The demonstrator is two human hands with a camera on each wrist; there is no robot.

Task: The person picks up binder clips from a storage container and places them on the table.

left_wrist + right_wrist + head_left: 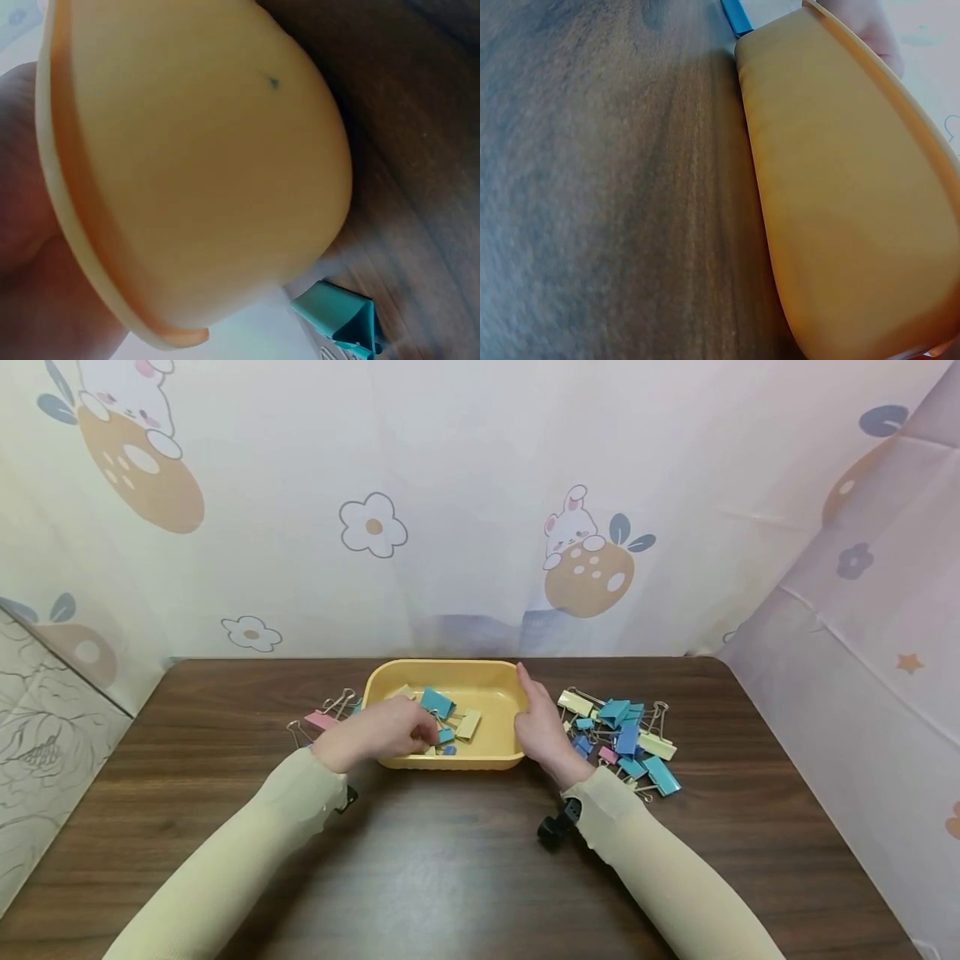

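Note:
A yellow plastic basket (504, 670) stands on the table with several binder clips inside, among them a teal binder clip (437, 702) and a pale yellow binder clip (468, 725). My left hand (390, 727) reaches over the near left rim, its fingers bent down among the clips; I cannot tell whether it pinches one. With my right hand (543, 727) I hold the basket's right end, index finger stretched along the rim. Both wrist views are mostly filled by the basket's outer wall (210, 150), and fingers (862, 26) show past its rim in the right wrist view.
Right of the basket lies a loose heap of binder clips (627, 739) in blue, teal, yellow and pink. A few more, including a pink binder clip (321, 720), lie to its left. A patterned curtain (465, 527) hangs behind the dark wooden table (420, 860).

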